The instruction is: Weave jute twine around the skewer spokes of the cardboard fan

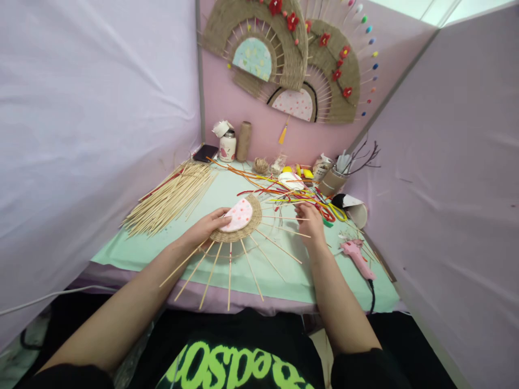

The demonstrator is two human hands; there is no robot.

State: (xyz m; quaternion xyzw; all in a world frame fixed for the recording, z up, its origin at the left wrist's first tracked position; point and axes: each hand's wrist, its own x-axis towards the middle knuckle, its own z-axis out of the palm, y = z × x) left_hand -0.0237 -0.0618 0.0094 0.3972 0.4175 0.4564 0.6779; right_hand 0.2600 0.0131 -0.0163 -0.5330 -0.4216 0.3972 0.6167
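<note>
Black shirt fabric (239, 335) with green lettering lies nearest, below both hands. Beyond it, the left hand (211, 222) grasps a woven half-round (254, 216) by its straight side, thumb over the dotted cloth (238, 215) and most fingers out of sight behind, a hold that seems chosen to leave the fanned spokes (230, 275) unobstructed. The woven half-round sits between the hands, over the mint tabletop (133, 254), its spokes spreading toward the body and the right hand (310, 224). That hand is curled beside the rightmost spokes; whether it pinches one, or a strand, I cannot tell. Left of the left hand lies a heap of loose sticks (170, 200), probably there for easy reach. Just right of the right hand lies a pink glue gun (359, 260), its cord (372, 297) running toward the body, perhaps to avoid the spokes. Beyond both hands lie coloured strips (263, 190), presumably set back to leave working room
</note>
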